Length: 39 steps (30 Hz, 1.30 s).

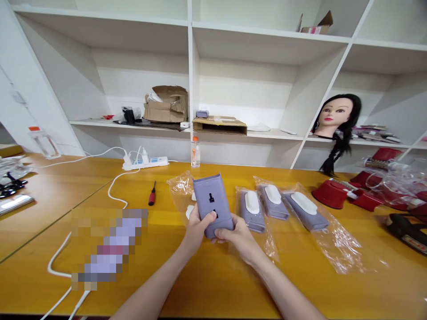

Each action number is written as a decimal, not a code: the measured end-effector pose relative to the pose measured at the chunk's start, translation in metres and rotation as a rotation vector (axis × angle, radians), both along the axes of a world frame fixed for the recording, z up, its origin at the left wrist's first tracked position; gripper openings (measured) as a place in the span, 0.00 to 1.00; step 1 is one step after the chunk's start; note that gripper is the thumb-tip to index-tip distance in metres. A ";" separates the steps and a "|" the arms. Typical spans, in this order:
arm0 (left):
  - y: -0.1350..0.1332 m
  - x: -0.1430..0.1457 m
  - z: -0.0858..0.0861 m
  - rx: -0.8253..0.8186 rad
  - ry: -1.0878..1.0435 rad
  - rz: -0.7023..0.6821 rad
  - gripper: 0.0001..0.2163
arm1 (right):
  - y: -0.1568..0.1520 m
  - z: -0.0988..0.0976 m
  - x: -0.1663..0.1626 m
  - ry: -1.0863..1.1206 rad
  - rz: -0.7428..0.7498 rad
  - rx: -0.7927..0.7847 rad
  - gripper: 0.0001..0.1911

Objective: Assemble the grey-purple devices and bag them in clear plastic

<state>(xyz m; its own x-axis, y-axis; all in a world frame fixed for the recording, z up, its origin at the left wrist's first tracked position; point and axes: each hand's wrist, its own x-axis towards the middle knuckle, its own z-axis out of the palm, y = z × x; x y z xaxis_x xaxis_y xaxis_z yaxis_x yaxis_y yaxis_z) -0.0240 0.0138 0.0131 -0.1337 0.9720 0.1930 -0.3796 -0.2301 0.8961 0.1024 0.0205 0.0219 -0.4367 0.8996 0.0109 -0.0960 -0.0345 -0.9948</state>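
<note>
Above the wooden table, I hold a purple plastic casing [214, 191] in both hands, tilted up with black cutouts in its face. My left hand [197, 222] grips its lower left side, thumb near the lower cutout. Closed round the lower right corner is my right hand [239, 233], with its thumb across the bottom edge. Behind the casing lies a crumpled clear plastic bag [180, 189] with white pieces partly hidden. To the right are three bagged purple units with white oval tops: a near one [252, 209], a middle one [274, 201] and a far-right one [306, 210].
A red-handled screwdriver [152, 196] lies left, near a white power strip [150, 163] with cables. A pixelated patch [111, 249] hides something cabled. A bottle [195, 153] stands by the shelves. On the right are red parts [329, 194], a black tool [405, 232] and a mannequin head [336, 114].
</note>
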 end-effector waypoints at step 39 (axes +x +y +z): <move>0.000 0.000 0.005 -0.132 -0.113 0.062 0.16 | 0.000 -0.003 0.003 0.036 0.113 -0.121 0.18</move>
<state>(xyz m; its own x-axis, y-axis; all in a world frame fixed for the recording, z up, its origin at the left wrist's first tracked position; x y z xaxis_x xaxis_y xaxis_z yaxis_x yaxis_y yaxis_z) -0.0237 0.0142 0.0184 -0.2081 0.9771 0.0443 -0.4681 -0.1393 0.8726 0.1050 0.0206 0.0192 -0.5365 0.8404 -0.0771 -0.1198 -0.1662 -0.9788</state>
